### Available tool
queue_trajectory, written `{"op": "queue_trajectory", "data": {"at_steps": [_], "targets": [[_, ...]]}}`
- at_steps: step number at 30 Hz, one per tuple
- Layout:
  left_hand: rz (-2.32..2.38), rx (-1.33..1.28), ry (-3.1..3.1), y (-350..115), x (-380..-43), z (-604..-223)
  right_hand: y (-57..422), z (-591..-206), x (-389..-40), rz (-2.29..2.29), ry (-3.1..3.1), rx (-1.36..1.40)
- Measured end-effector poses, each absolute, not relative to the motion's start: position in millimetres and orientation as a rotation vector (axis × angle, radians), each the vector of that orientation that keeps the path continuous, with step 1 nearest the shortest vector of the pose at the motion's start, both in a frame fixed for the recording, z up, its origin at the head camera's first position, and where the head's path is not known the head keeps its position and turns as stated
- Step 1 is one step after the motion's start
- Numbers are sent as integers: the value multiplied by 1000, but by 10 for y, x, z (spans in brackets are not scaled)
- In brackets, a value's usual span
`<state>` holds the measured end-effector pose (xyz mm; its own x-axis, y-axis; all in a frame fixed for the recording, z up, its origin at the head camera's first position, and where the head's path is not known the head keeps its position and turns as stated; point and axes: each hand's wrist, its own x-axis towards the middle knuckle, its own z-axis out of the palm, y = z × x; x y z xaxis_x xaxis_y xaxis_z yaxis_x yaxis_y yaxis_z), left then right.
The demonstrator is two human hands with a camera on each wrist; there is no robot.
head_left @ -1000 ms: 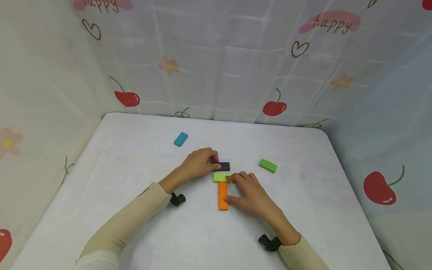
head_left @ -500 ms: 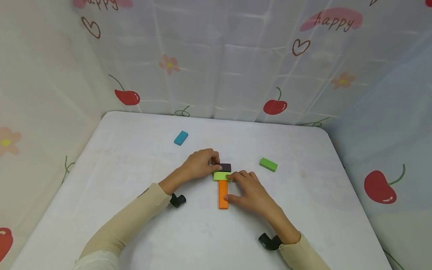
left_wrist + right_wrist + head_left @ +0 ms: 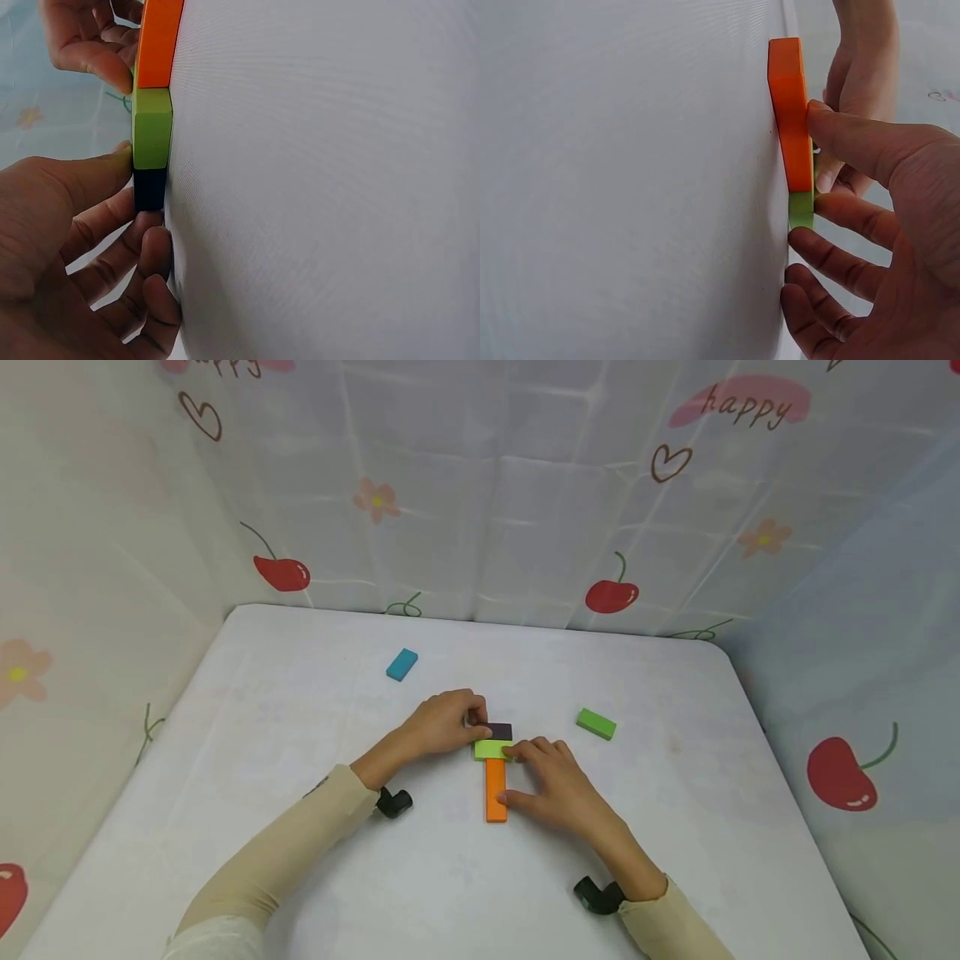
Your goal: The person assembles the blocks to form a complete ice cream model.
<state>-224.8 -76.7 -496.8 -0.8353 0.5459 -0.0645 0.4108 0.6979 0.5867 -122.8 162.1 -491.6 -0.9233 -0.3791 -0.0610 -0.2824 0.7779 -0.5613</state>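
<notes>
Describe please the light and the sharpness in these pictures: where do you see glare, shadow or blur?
Head view: pale shiny streaks on the back curtain, tinted bluish toward the right; left wrist view: dimmer, the dark block looking almost navy, the flower print soft; right wrist view: a soft shadow on the table beside the right hand.

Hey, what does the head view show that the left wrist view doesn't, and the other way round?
Only the head view shows the blue block and the green block lying apart, plus the sleeves.

Only the left wrist view shows the left end of the lime block up close.

Both show that block between the orange block and the dark block, the left hand, the right hand and the white tabletop.
</notes>
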Motion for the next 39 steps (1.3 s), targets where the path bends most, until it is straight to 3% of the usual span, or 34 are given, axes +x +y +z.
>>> {"op": "queue_trajectory", "data": {"at_steps": [39], "targets": [[879, 783, 2679, -824, -2234, -5012, 1646, -4903, -1200, -738, 2819, -589]]}}
